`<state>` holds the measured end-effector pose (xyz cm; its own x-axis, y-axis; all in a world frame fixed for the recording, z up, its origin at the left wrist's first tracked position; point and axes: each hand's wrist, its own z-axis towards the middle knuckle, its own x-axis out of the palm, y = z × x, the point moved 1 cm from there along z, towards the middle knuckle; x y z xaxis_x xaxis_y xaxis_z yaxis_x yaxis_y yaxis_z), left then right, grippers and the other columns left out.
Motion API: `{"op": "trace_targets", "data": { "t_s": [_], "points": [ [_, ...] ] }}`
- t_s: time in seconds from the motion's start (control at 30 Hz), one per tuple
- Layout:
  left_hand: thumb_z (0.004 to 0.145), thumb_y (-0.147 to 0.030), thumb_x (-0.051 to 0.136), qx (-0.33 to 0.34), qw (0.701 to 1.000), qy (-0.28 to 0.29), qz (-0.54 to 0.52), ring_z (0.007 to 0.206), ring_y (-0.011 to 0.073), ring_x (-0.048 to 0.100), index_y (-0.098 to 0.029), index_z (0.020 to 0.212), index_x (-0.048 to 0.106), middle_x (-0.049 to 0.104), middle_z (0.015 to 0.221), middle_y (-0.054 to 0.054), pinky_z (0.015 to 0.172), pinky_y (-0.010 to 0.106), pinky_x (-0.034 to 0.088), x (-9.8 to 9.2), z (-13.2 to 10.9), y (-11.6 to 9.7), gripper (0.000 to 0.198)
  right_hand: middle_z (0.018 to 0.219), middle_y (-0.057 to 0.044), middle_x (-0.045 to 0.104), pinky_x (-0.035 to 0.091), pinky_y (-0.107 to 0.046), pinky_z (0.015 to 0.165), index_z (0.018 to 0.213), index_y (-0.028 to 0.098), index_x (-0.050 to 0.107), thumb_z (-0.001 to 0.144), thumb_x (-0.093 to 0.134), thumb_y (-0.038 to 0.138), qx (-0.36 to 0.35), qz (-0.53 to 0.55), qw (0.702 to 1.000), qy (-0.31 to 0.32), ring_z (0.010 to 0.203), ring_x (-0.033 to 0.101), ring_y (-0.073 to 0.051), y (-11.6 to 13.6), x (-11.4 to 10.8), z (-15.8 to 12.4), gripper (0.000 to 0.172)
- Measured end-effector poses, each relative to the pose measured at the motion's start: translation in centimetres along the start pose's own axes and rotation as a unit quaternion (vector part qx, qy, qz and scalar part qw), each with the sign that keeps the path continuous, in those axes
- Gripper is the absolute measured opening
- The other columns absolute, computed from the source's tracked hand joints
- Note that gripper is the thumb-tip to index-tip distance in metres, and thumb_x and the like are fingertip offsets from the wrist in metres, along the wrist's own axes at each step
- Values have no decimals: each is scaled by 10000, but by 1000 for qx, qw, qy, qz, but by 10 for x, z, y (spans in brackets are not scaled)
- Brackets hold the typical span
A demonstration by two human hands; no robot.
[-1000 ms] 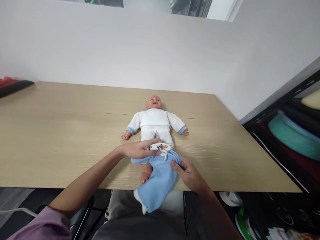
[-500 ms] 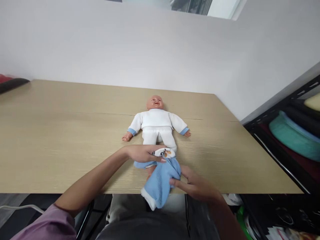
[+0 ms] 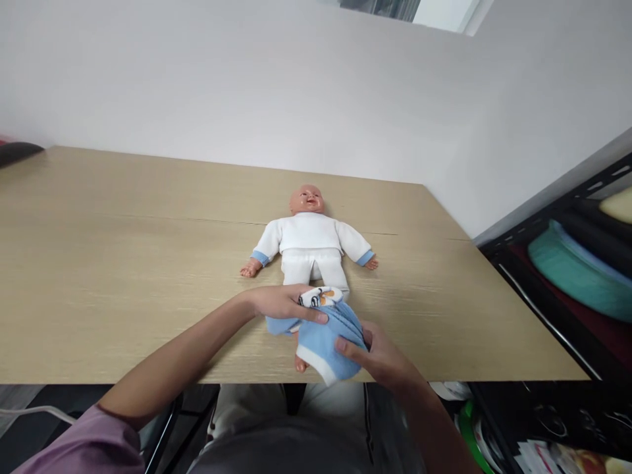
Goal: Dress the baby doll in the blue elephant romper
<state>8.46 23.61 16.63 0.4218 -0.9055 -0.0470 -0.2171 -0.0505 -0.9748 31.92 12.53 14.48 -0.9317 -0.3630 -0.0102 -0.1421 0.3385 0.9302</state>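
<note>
A baby doll (image 3: 309, 242) in a white top and white trousers lies on its back on the wooden table (image 3: 123, 263), head away from me. Light blue trousers (image 3: 323, 336) with a cartoon print are bunched over its lower legs. My left hand (image 3: 281, 303) pinches the blue cloth at the doll's knees. Fingers of my right hand (image 3: 380, 355) are closed on the white-cuffed end of the blue trousers near the table's front edge. One bare doll foot (image 3: 300, 363) shows beneath the cloth.
A white wall stands behind the table. A black shelf (image 3: 567, 263) at the right holds a teal cushion (image 3: 573, 266) and a yellow item. A dark object (image 3: 17, 151) sits at the far left table edge. My lap is below the front edge.
My right hand has gathered the hanging blue trouser leg up from below the table edge onto the table, bunching it toward the doll's feet. My left hand has stayed at the knees.
</note>
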Motion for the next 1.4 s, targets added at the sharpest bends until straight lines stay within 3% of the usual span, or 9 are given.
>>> {"op": "trace_targets", "data": {
  "t_s": [0.13, 0.3, 0.43, 0.63, 0.73, 0.87, 1.03, 1.2, 1.4],
  "points": [
    [843, -579, 844, -21, 989, -66, -130, 1086, 266, 730, -206, 1148, 758, 797, 1159, 74, 972, 398, 569, 5, 3, 7, 490, 1196, -88, 794, 590, -471, 1017, 1261, 258, 767, 850, 782, 691, -38, 39, 995, -89, 1157, 712, -321, 5, 8, 6, 597],
    [811, -583, 866, -31, 966, -107, -233, 1141, 309, 735, -197, 1122, 771, 813, 1148, 119, 1045, 457, 547, 6, 7, 13, 504, 917, -63, 753, 598, -362, 758, 1089, 214, 789, 868, 727, 731, -65, 59, 983, -162, 857, 675, -248, -1, 17, 24, 565],
    [852, -580, 831, -39, 977, -140, -156, 1139, 296, 733, -195, 1139, 751, 811, 1150, 106, 1010, 410, 551, 1, 10, 10, 487, 750, -27, 666, 526, -316, 616, 906, 180, 752, 858, 716, 743, -97, 28, 970, -222, 677, 563, -186, -7, 18, 41, 566],
    [887, -705, 729, -70, 978, -197, 4, 1238, 318, 683, -225, 1213, 723, 777, 1288, 80, 1052, 392, 509, -21, 15, 7, 580, 783, -34, 699, 550, -340, 677, 969, 186, 744, 871, 698, 734, -138, 44, 961, -234, 708, 606, -209, -8, 16, 65, 559],
    [792, -745, 797, -11, 987, -154, -45, 1307, 337, 646, -198, 1272, 693, 738, 1365, 115, 1116, 426, 485, -32, 16, 16, 735, 826, -50, 731, 568, -353, 685, 1007, 201, 751, 865, 685, 761, -125, 57, 972, -192, 746, 648, -235, -8, 13, 71, 582],
    [645, -589, 970, 38, 994, -58, -87, 1296, 329, 651, -198, 1318, 672, 748, 1327, 107, 1149, 465, 472, -37, 16, 23, 833, 799, -61, 730, 564, -364, 616, 1032, 222, 737, 848, 634, 836, -80, 82, 976, -185, 726, 658, -252, -10, 12, 72, 649],
    [867, -576, 813, 20, 995, -75, -63, 1191, 294, 690, -194, 1100, 737, 791, 1150, 82, 1072, 425, 510, -34, 14, 18, 454, 976, -102, 786, 622, -437, 833, 1041, 229, 737, 856, 661, 812, -82, 57, 981, -166, 969, 724, -316, -1, 12, 59, 616],
    [852, -667, 784, 17, 992, -119, -44, 1147, 287, 700, -204, 1085, 728, 788, 1138, 64, 1075, 419, 511, -30, 14, 17, 521, 1299, -119, 762, 613, -474, 997, 1336, 228, 669, 800, 848, 619, -53, 26, 996, -63, 1202, 719, -346, 15, 13, 39, 687],
    [775, -608, 875, 45, 996, -47, -66, 1158, 298, 715, -169, 1197, 737, 794, 1201, 103, 1071, 436, 537, -22, 15, 13, 624, 1384, -106, 721, 573, -473, 1096, 1378, 246, 603, 848, 790, 459, -59, 18, 981, -185, 1303, 680, -323, 24, 25, 36, 601]
  ]
}}
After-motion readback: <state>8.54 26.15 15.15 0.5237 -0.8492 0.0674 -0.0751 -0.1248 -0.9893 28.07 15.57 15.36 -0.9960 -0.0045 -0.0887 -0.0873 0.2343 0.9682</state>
